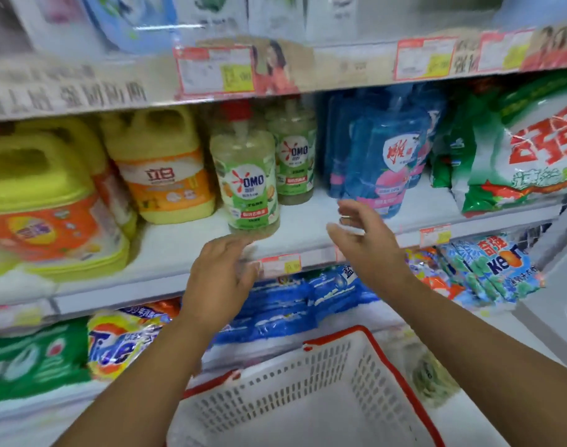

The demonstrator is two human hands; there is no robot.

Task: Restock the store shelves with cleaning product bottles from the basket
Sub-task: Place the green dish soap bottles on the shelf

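A green OMO bottle with a red cap (247, 182) stands upright near the front of the white middle shelf (308, 230). A second OMO bottle (293, 156) stands behind it to the right. My left hand (220, 279) hovers just below and in front of the front bottle, fingers apart, holding nothing. My right hand (366, 243) is raised to the right of the bottles, palm facing left, fingers spread and empty. The white basket with a red rim (375, 350) sits below my arms; no bottles show inside it.
Yellow detergent jugs (159, 169) fill the shelf's left side. Blue refill pouches (382, 162) and a green-white powder bag (517, 156) stand on its right. Detergent bags (124, 343) lie on the lower shelf. Price tags (280, 262) line the shelf edges.
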